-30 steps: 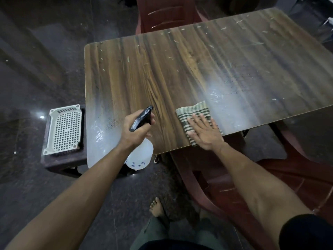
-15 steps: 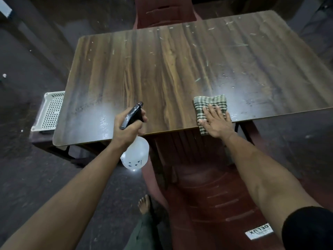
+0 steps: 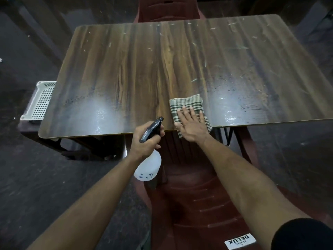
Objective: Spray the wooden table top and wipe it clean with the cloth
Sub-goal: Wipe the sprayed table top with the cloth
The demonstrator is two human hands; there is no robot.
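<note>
The wooden table top (image 3: 144,69) fills the upper half of the view, with wet sheen near its front edge and pale specks toward the back. My left hand (image 3: 146,141) grips the black trigger head of a white spray bottle (image 3: 148,167), held just in front of the table's near edge with the nozzle pointing at the table. A folded green-and-white checked cloth (image 3: 187,105) lies on the front edge, partly hanging over it. My right hand (image 3: 191,127) presses flat on the cloth with its fingers spread.
A dark red plastic chair (image 3: 198,204) stands under me at the table's near side, and another red chair (image 3: 167,8) is at the far side. A white perforated tray (image 3: 41,101) sits on a low dark stand left of the table. The floor is dark.
The view has shifted so the table sits more centred. My right hand and the cloth have slid right along the front edge. The left hand still holds the bottle.
</note>
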